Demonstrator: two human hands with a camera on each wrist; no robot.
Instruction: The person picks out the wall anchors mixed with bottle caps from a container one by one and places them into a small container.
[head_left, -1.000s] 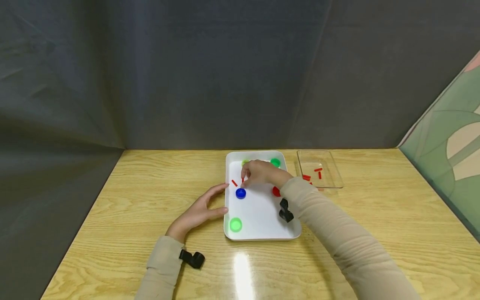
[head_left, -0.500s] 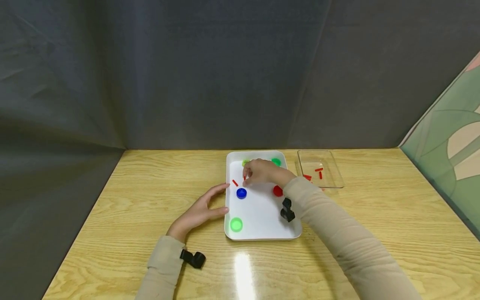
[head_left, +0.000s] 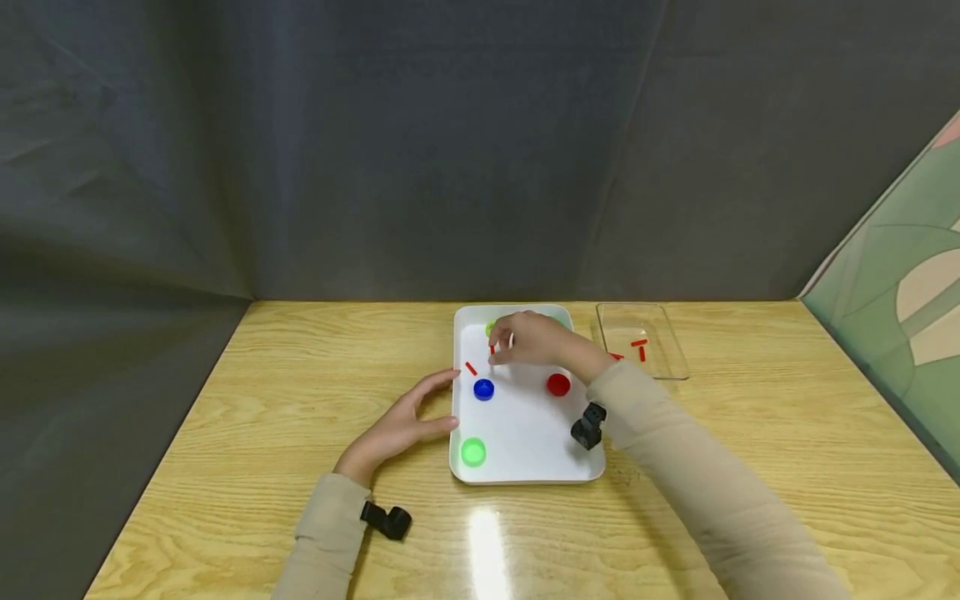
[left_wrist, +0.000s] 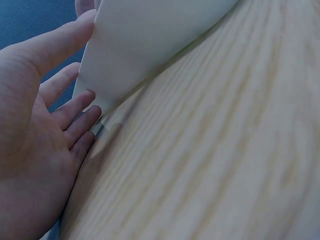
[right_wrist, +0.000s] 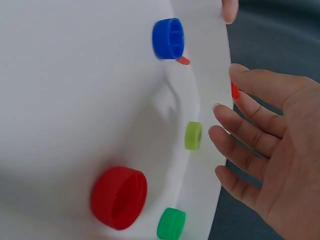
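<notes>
My right hand (head_left: 534, 340) is over the far part of a white tray (head_left: 517, 433), pinching a small red stick (right_wrist: 235, 90) between thumb and index finger; its other fingers are spread. Just nearer than those fingertips sits a blue bottle cap (head_left: 483, 389). Beside that cap another red stick (head_left: 471, 368) lies on the tray floor. My left hand (head_left: 397, 427) is at the tray's left side, its extended fingertips and thumb right at the rim. In the left wrist view its fingers lie along the outer wall.
The tray also holds a red cap (head_left: 558, 384), a light green cap (head_left: 473, 452), a yellow-green cap (right_wrist: 193, 135) and a green cap (right_wrist: 171, 224). Right of it stands a clear container (head_left: 678, 354) with several red sticks. A dark curtain (head_left: 450, 167) hangs behind the table.
My right hand has shifted away from the blue cap, back and slightly right, with the red stick in its fingers. More of the red cap now shows. The left hand has stayed in place.
</notes>
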